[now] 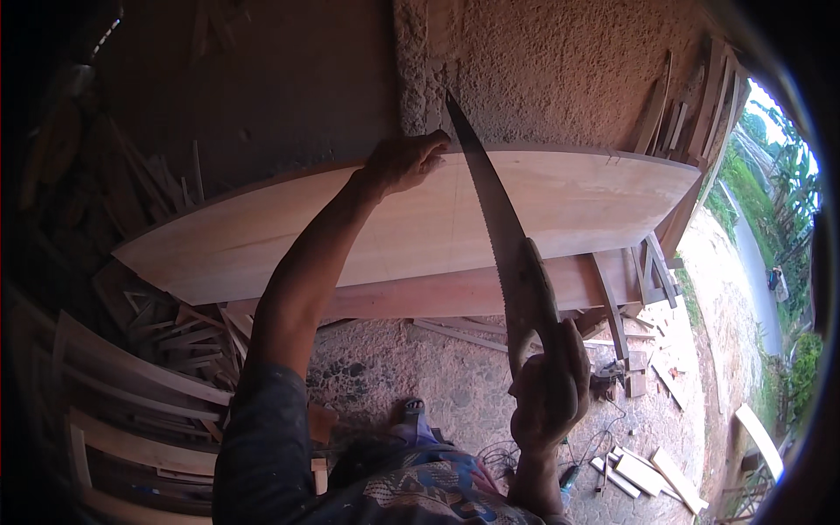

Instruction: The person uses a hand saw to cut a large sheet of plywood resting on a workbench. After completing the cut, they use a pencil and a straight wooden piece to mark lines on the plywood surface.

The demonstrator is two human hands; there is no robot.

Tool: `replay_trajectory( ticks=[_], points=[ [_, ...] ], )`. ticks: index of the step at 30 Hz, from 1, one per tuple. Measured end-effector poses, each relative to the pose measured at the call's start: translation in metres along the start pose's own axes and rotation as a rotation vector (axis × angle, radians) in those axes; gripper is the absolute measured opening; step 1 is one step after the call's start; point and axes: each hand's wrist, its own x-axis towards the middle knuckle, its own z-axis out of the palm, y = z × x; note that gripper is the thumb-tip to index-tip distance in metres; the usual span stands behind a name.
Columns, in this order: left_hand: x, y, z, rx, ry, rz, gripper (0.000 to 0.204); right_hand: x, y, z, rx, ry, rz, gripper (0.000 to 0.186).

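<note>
A long, pale wooden board (560, 201) with tapered ends spans the view in front of me. At its far edge, left of the middle, my left hand (404, 164) is closed over the rim with curled fingers. My right hand (547, 394) grips the wooden handle of a handsaw (486, 188). The saw's long, dark blade points away from me, and its tip reaches past the board's far edge. Its toothed side faces left, to the right of my left hand. A faint line (456, 201) crosses the board just left of the blade. Whether the teeth touch the wood I cannot tell.
Beneath the board lies a reddish plank (411, 296). Wood offcuts (647, 472) and a cord are scattered on the floor at right. Curved wooden pieces (140, 446) are stacked at left. A rough wall (560, 70) stands behind the board, with planks leaning at far right.
</note>
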Motion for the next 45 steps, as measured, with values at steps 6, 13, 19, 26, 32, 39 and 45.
replay_trajectory(
  ticks=[6,13,19,26,32,39,45],
  points=[
    [-0.014,0.035,-0.008,0.081,-0.028,-0.026,0.031,-0.016,-0.015,-0.006,0.090,0.023,0.102,0.042],
    [-0.025,0.034,0.004,0.065,0.029,0.048,0.035,-0.026,-0.027,-0.018,0.113,-0.024,0.120,0.048],
    [-0.026,0.039,0.005,0.061,0.012,0.035,0.036,-0.020,-0.023,-0.017,-0.034,0.044,-0.039,0.040],
    [-0.029,0.040,0.006,0.045,0.025,0.033,0.035,-0.024,-0.031,-0.022,0.033,-0.004,0.072,0.040],
    [-0.028,0.038,0.007,0.080,0.026,0.037,0.036,-0.022,-0.032,-0.026,-0.021,-0.004,0.002,0.045],
    [-0.026,0.040,0.000,0.084,0.031,0.043,0.036,-0.039,-0.037,-0.040,-0.024,-0.023,0.041,0.053],
    [-0.028,0.038,0.006,0.049,0.022,0.034,0.036,-0.013,-0.025,-0.025,-0.147,-0.032,-0.037,0.048]
  ],
)
